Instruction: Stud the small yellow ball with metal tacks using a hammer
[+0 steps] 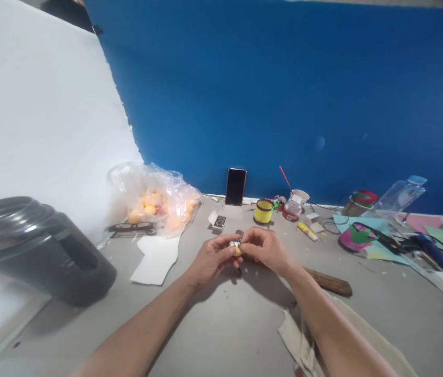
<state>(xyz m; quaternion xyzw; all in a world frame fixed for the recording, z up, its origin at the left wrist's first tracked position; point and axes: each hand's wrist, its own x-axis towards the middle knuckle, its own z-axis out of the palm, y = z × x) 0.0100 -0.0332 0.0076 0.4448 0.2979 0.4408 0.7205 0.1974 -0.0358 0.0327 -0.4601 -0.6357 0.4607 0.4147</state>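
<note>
In the middle of the grey table, my left hand (212,257) is closed on a small rounded yellow piece (237,247) with a white and black top. My right hand (264,250) pinches the same piece from the right, its thumb and fingertips against it. The fingers cover much of the piece, and I cannot make out its exact kind. A thin dark tip (239,272) shows below the left fingers. Just beyond the hands stands a little open white box (219,222) with small dark bits in it.
A phone (236,187) leans against the blue wall. To the left are a clear bag of orange-yellow balls (158,201), eyeglasses (132,227), white paper (156,259) and a big dark bottle (60,256). A wooden piece (329,281) and a cloth (303,340) lie to the right.
</note>
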